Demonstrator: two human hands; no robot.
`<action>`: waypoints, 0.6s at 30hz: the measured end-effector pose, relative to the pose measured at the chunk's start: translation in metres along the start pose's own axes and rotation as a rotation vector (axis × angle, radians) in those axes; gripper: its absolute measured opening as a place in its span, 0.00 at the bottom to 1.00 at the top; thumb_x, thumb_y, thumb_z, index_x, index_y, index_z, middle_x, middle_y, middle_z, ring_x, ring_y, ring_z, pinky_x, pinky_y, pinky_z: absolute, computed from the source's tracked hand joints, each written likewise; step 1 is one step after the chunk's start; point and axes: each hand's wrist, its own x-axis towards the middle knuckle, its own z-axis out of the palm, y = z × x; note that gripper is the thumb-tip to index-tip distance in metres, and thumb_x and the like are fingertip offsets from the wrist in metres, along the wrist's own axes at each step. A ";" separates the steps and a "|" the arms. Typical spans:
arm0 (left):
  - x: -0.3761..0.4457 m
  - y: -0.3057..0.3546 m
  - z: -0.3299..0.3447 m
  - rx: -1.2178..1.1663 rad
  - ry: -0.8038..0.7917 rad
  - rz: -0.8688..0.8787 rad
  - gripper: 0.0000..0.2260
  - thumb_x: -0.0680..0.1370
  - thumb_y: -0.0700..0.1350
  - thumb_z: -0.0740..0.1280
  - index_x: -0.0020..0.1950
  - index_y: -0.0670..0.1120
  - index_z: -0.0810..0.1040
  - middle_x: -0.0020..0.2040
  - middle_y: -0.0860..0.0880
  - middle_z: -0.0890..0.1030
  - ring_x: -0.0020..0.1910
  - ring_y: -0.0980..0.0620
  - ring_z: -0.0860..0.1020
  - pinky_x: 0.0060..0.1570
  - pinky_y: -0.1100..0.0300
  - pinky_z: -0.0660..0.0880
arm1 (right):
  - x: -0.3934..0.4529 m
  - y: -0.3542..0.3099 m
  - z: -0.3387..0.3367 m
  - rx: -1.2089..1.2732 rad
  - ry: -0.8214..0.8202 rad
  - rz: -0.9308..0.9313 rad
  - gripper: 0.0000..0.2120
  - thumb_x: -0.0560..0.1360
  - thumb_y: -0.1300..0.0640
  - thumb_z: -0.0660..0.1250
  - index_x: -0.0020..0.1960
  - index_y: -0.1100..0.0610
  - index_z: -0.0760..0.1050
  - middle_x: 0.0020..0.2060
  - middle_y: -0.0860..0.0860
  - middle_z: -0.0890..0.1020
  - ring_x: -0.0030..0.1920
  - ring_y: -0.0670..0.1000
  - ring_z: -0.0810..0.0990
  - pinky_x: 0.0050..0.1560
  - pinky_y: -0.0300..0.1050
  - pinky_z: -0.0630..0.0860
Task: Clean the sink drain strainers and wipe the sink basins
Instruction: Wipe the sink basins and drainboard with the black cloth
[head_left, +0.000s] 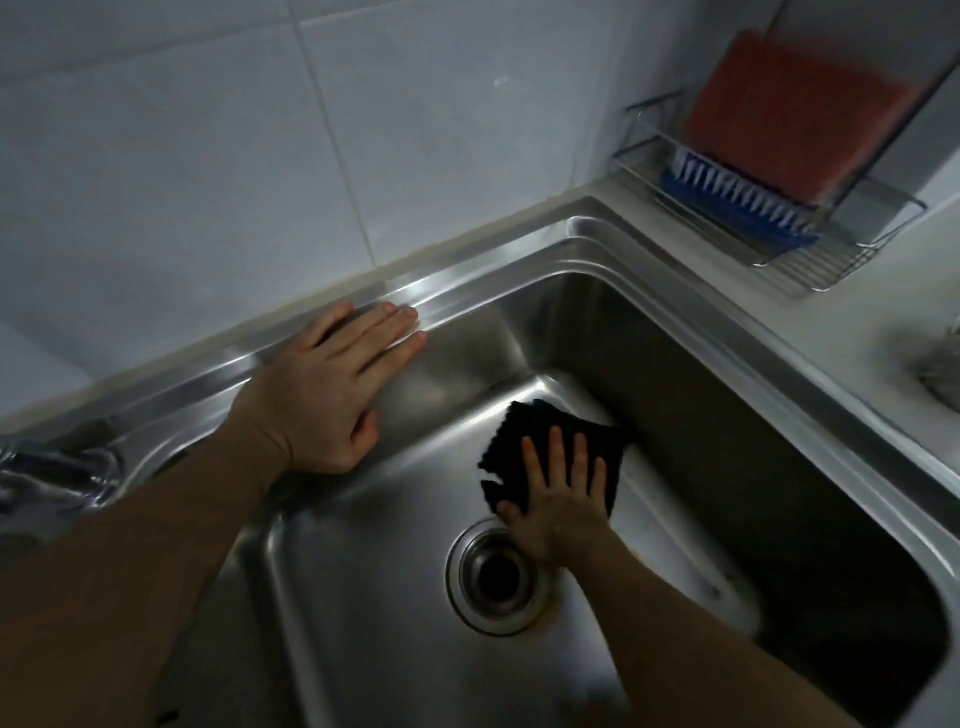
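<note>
A stainless steel sink basin (727, 415) fills the middle of the head view. Its round drain opening (498, 577) shows as a dark hole with a metal ring, and no strainer is visible in it. My right hand (558, 499) lies flat with straight fingers on a black cloth (540, 431), pressing it onto the basin floor just beyond the drain. My left hand (332, 379) rests flat, fingers straight, on the sink's far rim (467, 280) by the tiled wall.
A wire rack (810, 260) on the counter at the back right holds a blue-and-white brush (737, 208) and an orange sponge (789, 119). A metal fitting (57, 478) sits at the left edge. White tiles (208, 156) back the sink.
</note>
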 end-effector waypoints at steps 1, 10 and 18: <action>0.000 0.001 -0.001 0.002 -0.001 -0.003 0.43 0.66 0.52 0.63 0.81 0.45 0.57 0.80 0.43 0.59 0.80 0.45 0.57 0.77 0.43 0.55 | -0.008 0.015 -0.003 0.002 -0.036 0.053 0.42 0.76 0.31 0.50 0.79 0.47 0.34 0.78 0.57 0.32 0.77 0.64 0.30 0.73 0.65 0.32; 0.001 0.003 0.002 0.000 0.051 -0.007 0.43 0.66 0.52 0.63 0.81 0.45 0.56 0.80 0.43 0.59 0.79 0.44 0.58 0.75 0.40 0.57 | -0.067 -0.012 0.019 0.107 -0.249 0.322 0.54 0.70 0.28 0.56 0.77 0.54 0.27 0.74 0.64 0.26 0.71 0.72 0.24 0.69 0.72 0.30; 0.001 0.003 0.010 0.049 0.078 -0.004 0.42 0.66 0.52 0.61 0.81 0.46 0.56 0.81 0.44 0.58 0.79 0.44 0.58 0.75 0.40 0.56 | 0.010 -0.002 -0.012 0.050 -0.036 -0.017 0.41 0.76 0.29 0.47 0.80 0.48 0.37 0.79 0.57 0.34 0.76 0.63 0.29 0.72 0.66 0.30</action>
